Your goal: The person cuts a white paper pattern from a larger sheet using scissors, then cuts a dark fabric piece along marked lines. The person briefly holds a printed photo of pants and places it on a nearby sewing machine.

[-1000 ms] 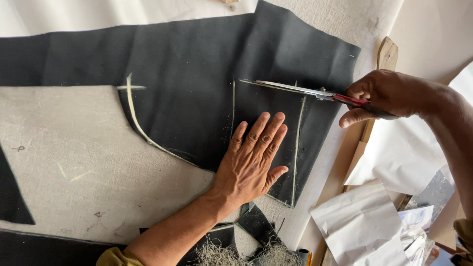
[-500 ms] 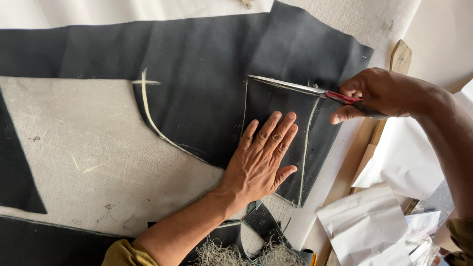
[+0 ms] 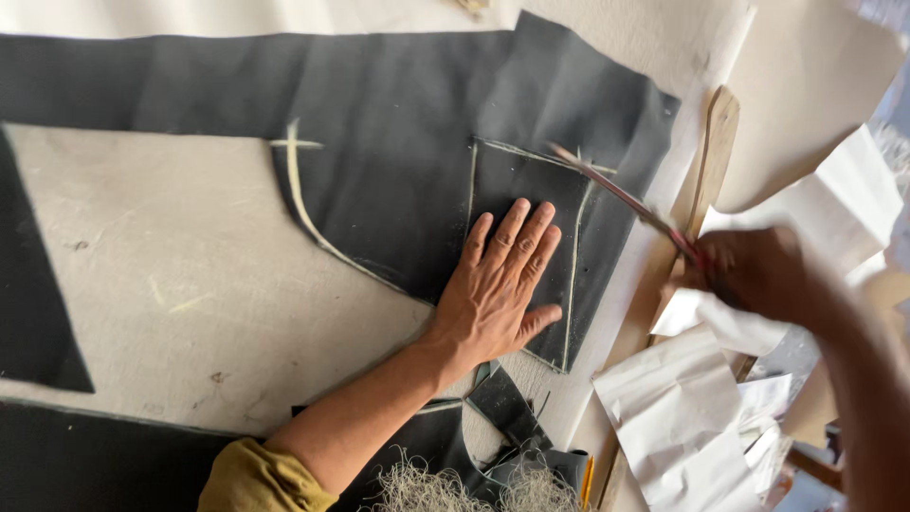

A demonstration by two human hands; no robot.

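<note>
Left hand [image 3: 498, 289] flat on black fabric [image 3: 398, 171] (chalk-lined)

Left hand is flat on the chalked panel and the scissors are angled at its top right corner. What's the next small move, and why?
Probably bring the scissors down onto the chalk line along the panel's right edge and start cutting. The left hand already pins the dark fabric flat inside the outline, clear of that line, and the right hand, blurred, holds the scissors by their red handles with the blades near that corner.

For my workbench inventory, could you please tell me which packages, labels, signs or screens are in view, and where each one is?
None: no package, label, sign or screen shows.
Nearest things are loose white paper sheets at lower right, crumpled and overlapping, beside the black fabric.
Any print on them is too small to tell.
</note>
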